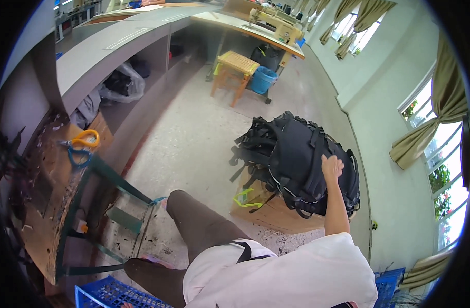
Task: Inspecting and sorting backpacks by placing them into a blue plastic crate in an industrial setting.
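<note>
My right hand point(331, 167) reaches out to the right, and its fingers curl down onto the top of a pile of black backpacks point(296, 159) with many straps. The pile rests on a brown cardboard box point(276, 214) on the floor beside the wall. A yellow-green strap loop point(245, 200) hangs at the box's left corner. My left hand is out of sight. My knee in brown trousers point(194, 215) and my white sleeve fill the lower middle.
A worn wooden worktable point(45, 205) on a green metal frame stands at the left, with orange-handled scissors point(85, 138) on it. Blue crates point(111, 296) lie at the bottom. Farther off are a wooden stool point(235, 65), a blue bucket point(263, 79) and a sewing machine point(276, 23).
</note>
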